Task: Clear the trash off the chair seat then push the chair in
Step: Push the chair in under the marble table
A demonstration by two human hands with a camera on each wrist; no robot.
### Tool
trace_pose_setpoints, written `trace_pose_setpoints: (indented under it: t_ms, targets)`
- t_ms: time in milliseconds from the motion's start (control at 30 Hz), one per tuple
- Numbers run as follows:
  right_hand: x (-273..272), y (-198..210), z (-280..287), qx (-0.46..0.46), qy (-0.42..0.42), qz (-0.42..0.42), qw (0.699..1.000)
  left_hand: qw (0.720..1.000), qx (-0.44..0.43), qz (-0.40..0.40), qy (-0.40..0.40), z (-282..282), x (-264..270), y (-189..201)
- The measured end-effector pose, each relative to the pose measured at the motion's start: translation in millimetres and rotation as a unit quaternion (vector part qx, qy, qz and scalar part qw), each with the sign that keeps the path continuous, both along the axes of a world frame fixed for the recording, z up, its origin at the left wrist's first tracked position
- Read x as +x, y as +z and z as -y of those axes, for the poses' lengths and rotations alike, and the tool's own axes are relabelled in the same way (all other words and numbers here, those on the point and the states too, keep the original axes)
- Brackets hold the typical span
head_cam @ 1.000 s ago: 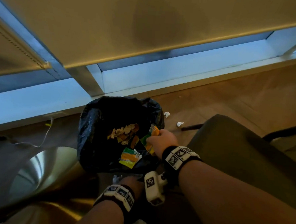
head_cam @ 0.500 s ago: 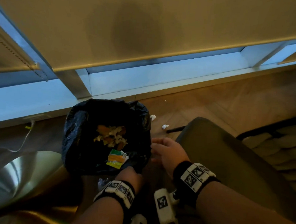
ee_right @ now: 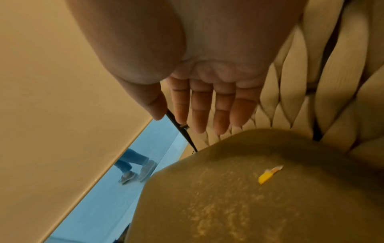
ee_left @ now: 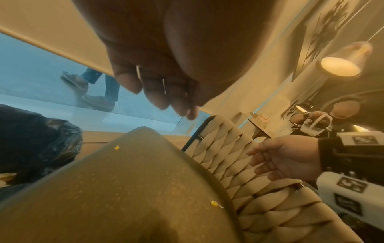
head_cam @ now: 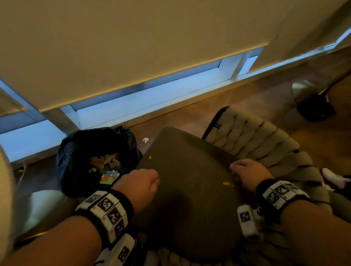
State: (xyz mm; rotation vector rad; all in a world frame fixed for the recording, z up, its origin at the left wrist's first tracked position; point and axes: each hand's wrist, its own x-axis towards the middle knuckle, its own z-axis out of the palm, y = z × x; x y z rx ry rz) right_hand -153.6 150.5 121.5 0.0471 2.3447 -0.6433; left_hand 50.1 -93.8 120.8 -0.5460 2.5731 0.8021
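Note:
The olive chair seat (head_cam: 187,194) fills the middle of the head view, with a woven rope backrest (head_cam: 261,147) to its right. Two small yellow scraps lie on the seat, one near the far left edge (head_cam: 150,157) and one by the backrest (head_cam: 227,183), amid fine crumbs (ee_right: 218,205). My left hand (head_cam: 139,186) hovers over the seat's left edge, fingers loosely curled and holding nothing. My right hand (head_cam: 247,173) is over the seat's right side, fingers straight and empty (ee_right: 207,106), just beyond the nearer scrap (ee_right: 268,176). A black trash bag (head_cam: 96,159) with wrappers inside stands left of the seat.
A crumpled white paper (head_cam: 145,140) lies on the wood floor beyond the seat. A low window under a lowered blind (head_cam: 134,39) runs along the back. A shiny metal table base (head_cam: 40,207) sits at the near left. Another black bag (head_cam: 314,107) is at the far right.
My right hand dropped the wrapper into the bag, then crossed to the seat's right side. My left hand let go of the bag's rim and came over the seat. The view swung right.

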Motion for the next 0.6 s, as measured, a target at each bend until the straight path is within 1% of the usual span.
trace_pose_setpoints:
  t_ms: [100,167,233,300,367,433,500,600]
  targets:
    - [8,16,-48,0.057,0.078,0.016,0.995,0.999,-0.005,0.037,-0.008,-46,19,13]
    - [20,19,-85,0.124,0.168,0.028,0.978,0.994,-0.005,0.097,-0.040,-85,37,8]
    - [33,13,-124,0.207,0.269,0.059,0.939,0.985,-0.012,0.151,-0.088,-126,51,-1]
    - [47,11,-155,0.264,0.345,0.089,0.896,0.973,-0.012,0.201,-0.115,-159,64,-5]
    - [60,12,-178,0.300,0.367,0.082,0.877,0.960,-0.006,0.249,-0.132,-188,76,-7]
    - [70,9,-199,0.333,0.370,0.042,0.866,0.951,-0.038,0.262,-0.162,-209,84,-10]
    - [81,0,-215,0.337,0.372,0.034,0.864,0.951,-0.082,0.241,-0.177,-221,92,-16]
    - [95,-5,-224,0.329,0.392,0.015,0.859,0.961,-0.118,0.190,-0.164,-221,103,-26]
